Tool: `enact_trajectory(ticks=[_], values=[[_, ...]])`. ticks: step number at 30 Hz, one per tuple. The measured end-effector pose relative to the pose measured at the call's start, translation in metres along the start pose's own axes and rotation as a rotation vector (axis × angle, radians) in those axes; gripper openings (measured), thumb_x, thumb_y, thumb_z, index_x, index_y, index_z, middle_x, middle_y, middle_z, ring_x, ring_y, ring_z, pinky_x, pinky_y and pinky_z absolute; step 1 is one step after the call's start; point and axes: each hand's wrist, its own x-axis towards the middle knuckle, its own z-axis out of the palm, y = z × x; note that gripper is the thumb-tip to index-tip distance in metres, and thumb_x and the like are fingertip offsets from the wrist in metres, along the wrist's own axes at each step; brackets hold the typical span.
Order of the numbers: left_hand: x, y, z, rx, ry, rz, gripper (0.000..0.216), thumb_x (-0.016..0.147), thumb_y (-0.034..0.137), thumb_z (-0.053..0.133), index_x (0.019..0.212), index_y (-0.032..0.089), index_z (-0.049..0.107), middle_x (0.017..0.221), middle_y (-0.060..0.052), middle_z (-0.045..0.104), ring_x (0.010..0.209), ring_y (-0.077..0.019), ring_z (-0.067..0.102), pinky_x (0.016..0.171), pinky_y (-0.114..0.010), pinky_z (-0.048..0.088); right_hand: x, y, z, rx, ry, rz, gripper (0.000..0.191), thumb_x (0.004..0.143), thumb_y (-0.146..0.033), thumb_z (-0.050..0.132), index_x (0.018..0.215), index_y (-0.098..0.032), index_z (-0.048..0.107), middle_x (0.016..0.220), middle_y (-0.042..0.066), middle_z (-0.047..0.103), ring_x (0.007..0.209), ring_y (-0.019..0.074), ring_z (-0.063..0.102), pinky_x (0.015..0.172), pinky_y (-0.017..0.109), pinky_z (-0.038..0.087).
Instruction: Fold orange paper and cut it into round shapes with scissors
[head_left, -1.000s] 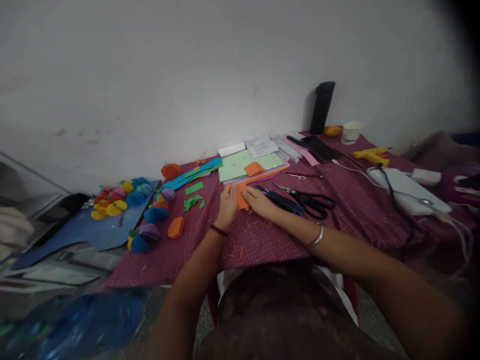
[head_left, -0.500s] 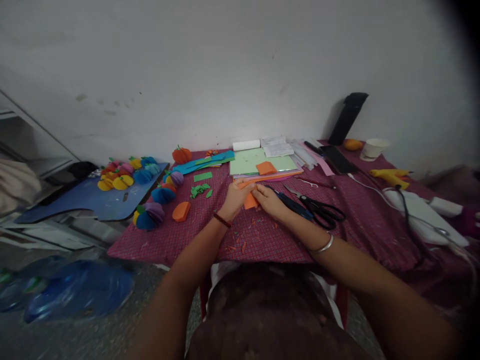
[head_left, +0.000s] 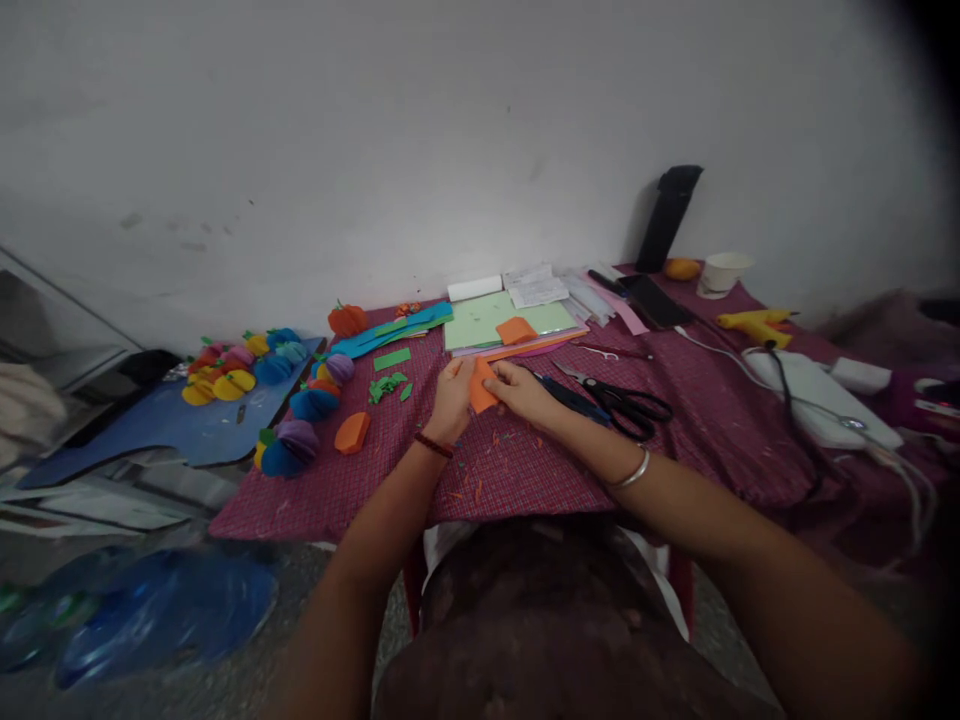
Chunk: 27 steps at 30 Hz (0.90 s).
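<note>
Between my two hands is a small piece of orange paper (head_left: 482, 388), held above the red checked cloth. My left hand (head_left: 453, 392) grips its left edge, and my right hand (head_left: 519, 390) pinches it from the right with the thumb on top. Black-handled scissors (head_left: 626, 400) and a dark blue tool (head_left: 574, 398) lie just right of my right hand. Left of my left hand are green paper scraps (head_left: 388, 386), a green paper strip (head_left: 392, 359) and a stack of orange paper pieces (head_left: 352, 433). Another orange piece (head_left: 516, 330) rests on the light green sheets (head_left: 471, 322).
Folded paper pumpkins (head_left: 289, 447) line the table's left side, with more on a blue board (head_left: 172, 420). At right are a phone (head_left: 654, 302), a paper cup (head_left: 724, 275), a yellow glue gun (head_left: 757, 325) and a white power strip (head_left: 825, 400) with cables.
The camera view has turned slightly, shifting the table leftward. My hands have drawn a little apart around the orange paper, so more of it shows.
</note>
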Motion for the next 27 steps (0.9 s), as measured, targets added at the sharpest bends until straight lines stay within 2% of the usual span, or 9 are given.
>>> enact_trajectory(ticks=[2, 5, 9, 13, 20, 25, 27], values=[[0.002, 0.000, -0.001, -0.016, 0.026, -0.005, 0.034, 0.073, 0.047, 0.072, 0.077, 0.015, 0.059, 0.063, 0.003, 0.056, 0.052, -0.0083, 0.049, 0.049, -0.021, 0.039, 0.001, -0.002, -0.001, -0.060, 0.008, -0.016, 0.009, 0.083, -0.027, 0.049, 0.084, -0.017, 0.050, 0.065, -0.004, 0.050, 0.052, 0.0105, 0.045, 0.051, 0.023, 0.037], [0.004, 0.004, -0.002, -0.071, 0.041, 0.003, 0.034, 0.074, 0.047, 0.070, 0.078, 0.015, 0.061, 0.071, 0.000, 0.060, 0.059, -0.0094, 0.054, 0.056, -0.022, 0.044, 0.002, -0.004, -0.003, -0.211, 0.101, -0.123, 0.005, 0.080, -0.021, 0.051, 0.077, -0.017, 0.050, 0.069, -0.003, 0.052, 0.062, 0.0116, 0.046, 0.059, 0.024, 0.036], [0.002, 0.012, -0.006, -0.074, -0.069, 0.024, 0.031, 0.065, 0.037, 0.080, 0.081, 0.015, 0.065, 0.077, -0.001, 0.063, 0.066, -0.0097, 0.058, 0.063, -0.022, 0.045, 0.003, -0.006, -0.006, -0.309, 0.121, -0.178, 0.005, 0.079, -0.018, 0.049, 0.074, -0.018, 0.048, 0.070, -0.003, 0.050, 0.066, 0.0120, 0.044, 0.062, 0.024, 0.033], [0.001, 0.016, -0.008, -0.034, -0.146, 0.043, 0.025, 0.062, 0.029, 0.083, 0.069, 0.015, 0.064, 0.066, 0.002, 0.060, 0.059, -0.0082, 0.054, 0.058, -0.020, 0.042, 0.001, -0.009, -0.005, -0.348, 0.083, -0.170, 0.015, 0.076, -0.017, 0.050, 0.065, -0.020, 0.041, 0.063, -0.005, 0.043, 0.061, 0.0113, 0.039, 0.058, 0.024, 0.028], [0.006, 0.017, -0.008, -0.149, 0.003, 0.011, 0.027, 0.061, 0.028, 0.083, 0.064, 0.015, 0.060, 0.065, 0.003, 0.059, 0.059, -0.0073, 0.055, 0.061, -0.021, 0.043, 0.005, -0.007, -0.009, -0.297, 0.110, -0.107, 0.015, 0.078, -0.026, 0.051, 0.067, -0.018, 0.046, 0.062, -0.004, 0.044, 0.060, 0.0112, 0.040, 0.056, 0.024, 0.027], [0.012, 0.015, -0.008, -0.205, 0.075, -0.071, 0.034, 0.073, 0.046, 0.073, 0.070, 0.014, 0.061, 0.065, 0.000, 0.061, 0.058, -0.0100, 0.057, 0.061, -0.024, 0.045, 0.006, -0.007, -0.015, -0.288, 0.106, -0.096, 0.020, 0.078, -0.030, 0.055, 0.065, -0.018, 0.047, 0.060, -0.005, 0.044, 0.059, 0.0104, 0.039, 0.055, 0.022, 0.028], [0.011, 0.015, -0.008, -0.220, 0.068, -0.074, 0.037, 0.076, 0.050, 0.069, 0.071, 0.014, 0.060, 0.066, 0.000, 0.062, 0.060, -0.0108, 0.057, 0.060, -0.024, 0.045, 0.006, -0.006, -0.017, -0.251, 0.097, -0.093, 0.018, 0.079, -0.031, 0.054, 0.067, -0.018, 0.049, 0.061, -0.004, 0.046, 0.058, 0.0108, 0.041, 0.055, 0.023, 0.029]])
